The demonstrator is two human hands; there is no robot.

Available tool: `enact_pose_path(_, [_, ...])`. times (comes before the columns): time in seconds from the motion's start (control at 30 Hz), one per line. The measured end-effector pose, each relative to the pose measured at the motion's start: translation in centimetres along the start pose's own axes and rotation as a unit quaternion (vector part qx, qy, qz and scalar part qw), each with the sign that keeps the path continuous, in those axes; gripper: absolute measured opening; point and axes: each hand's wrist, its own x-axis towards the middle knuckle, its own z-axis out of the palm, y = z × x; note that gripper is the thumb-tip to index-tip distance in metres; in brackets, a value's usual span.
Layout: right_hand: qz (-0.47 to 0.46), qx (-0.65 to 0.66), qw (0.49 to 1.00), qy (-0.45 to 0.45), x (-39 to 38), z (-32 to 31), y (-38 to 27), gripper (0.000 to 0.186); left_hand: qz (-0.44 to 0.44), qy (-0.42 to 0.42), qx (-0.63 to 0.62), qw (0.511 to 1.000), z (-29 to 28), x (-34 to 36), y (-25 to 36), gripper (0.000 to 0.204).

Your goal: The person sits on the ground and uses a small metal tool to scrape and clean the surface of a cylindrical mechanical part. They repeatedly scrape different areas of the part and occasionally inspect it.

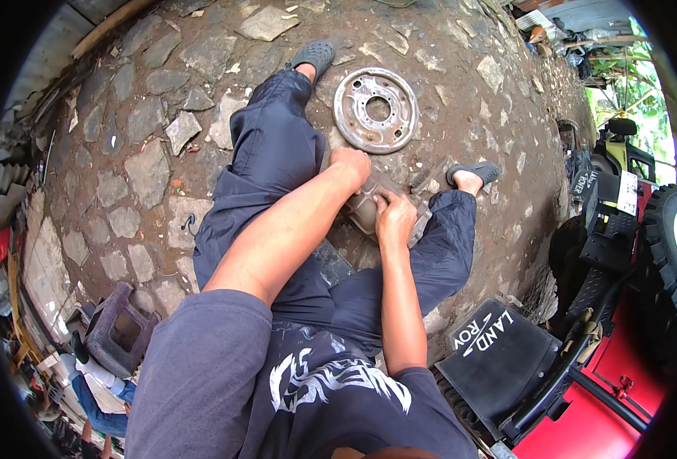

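Fingers of the left hand were curled into a close fist at the upper end of a metal case; whatever the fist enclosed could not be made out. Fingers of the right hand were bent and narrow, holding the case on its right side, with the thumb laid over its top (the far fingertips were partly hidden).

The case was dull, brownish grey and grimy, with rounded bulges and a ridged edge. It lay between the person's legs, directly under both hands, the left hand farther forward than the right. Dark, creased trousers flanked it.

Just beyond the left hand, a round plate lay flat on the floor, its worn metal scuffed and pierced by a large middle hole and smaller ones around it. The floor was rough, flat stones set in brown earth. A purplish-grey stool stood well apart, toward the lower left.
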Motion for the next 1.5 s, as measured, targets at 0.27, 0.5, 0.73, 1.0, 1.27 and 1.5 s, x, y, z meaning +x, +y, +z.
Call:
enact_pose_path(0.27, [-0.008,0.0,1.0,0.013,1.1,0.2,0.4,0.021,0.03,-0.005,0.049,0.998,0.7,0.4,-0.6,0.059])
enact_pose_path(0.5, [-0.027,0.001,0.999,0.032,2.8,1.7,1.6,0.02,0.037,-0.006,0.051,0.998,-0.9,-1.1,-1.0,0.086])
enact_pose_path(0.73, [0.008,0.012,1.0,-0.017,0.2,0.4,1.4,0.025,0.034,-0.022,0.078,0.996,0.0,-0.5,-0.9,0.095])
enact_pose_path(1.0, [0.01,-0.002,1.0,0.014,1.1,1.6,1.4,0.019,0.028,-0.011,0.093,0.995,-1.2,-1.6,-0.6,0.088])
enact_pose_path(1.27, [-0.04,0.024,0.995,0.086,1.2,2.6,2.9,0.02,0.023,-0.024,0.107,0.994,-1.4,-1.2,0.0,0.092])
enact_pose_path(1.5, [0.013,0.087,0.996,0.02,-0.1,1.9,2.1,0.021,0.008,-0.032,0.1,0.994,-1.9,-1.6,-0.3,0.102])
